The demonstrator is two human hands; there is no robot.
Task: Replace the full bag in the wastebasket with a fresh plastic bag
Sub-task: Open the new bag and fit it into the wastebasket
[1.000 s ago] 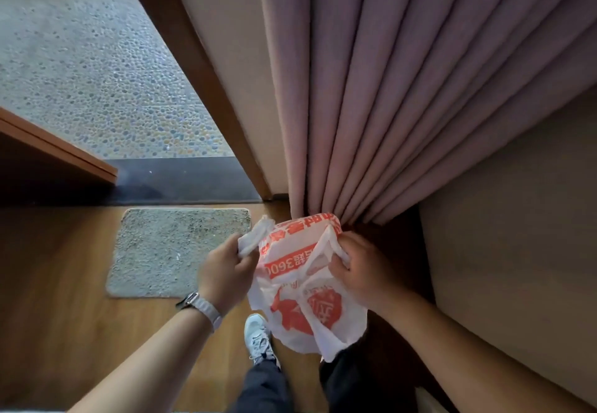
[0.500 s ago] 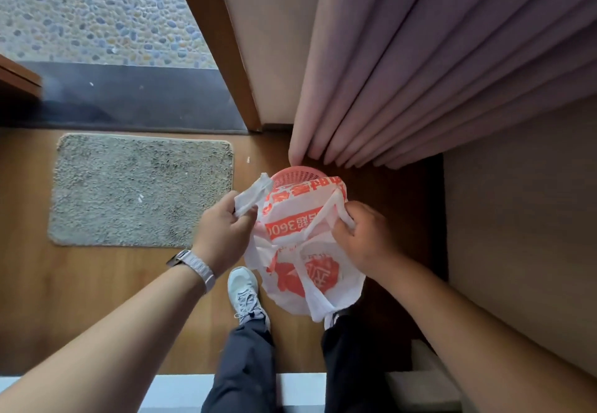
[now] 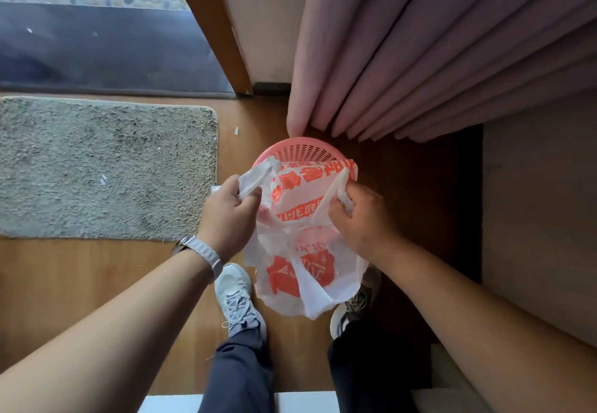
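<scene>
One plastic bag (image 3: 300,251), white with orange-red print, hung in the air between the person's two hands, right above the one pink wastebasket (image 3: 303,151) that stood on the wooden floor (image 3: 97,283) at the foot of the curtain. Only the far part of the basket's perforated rim showed; the bag covered the rest, and I could not tell whether the two touched. The left hand (image 3: 229,215) was clenched on one of the bag's two handle loops, and the right hand (image 3: 365,218) had its grip closed on the other, so the mouth was pulled apart between them. The bottom of the bag sagged down over the person's two shoes, a pale grey one (image 3: 235,299) on the left and a darker one (image 3: 352,309) on the right. One watch (image 3: 202,251) with a light band sat on the left wrist. Further out, one grey mat (image 3: 97,167) lay on the floor to the left, near a dark threshold, and the pink curtain (image 3: 436,57) hung in folds just behind the basket.
</scene>
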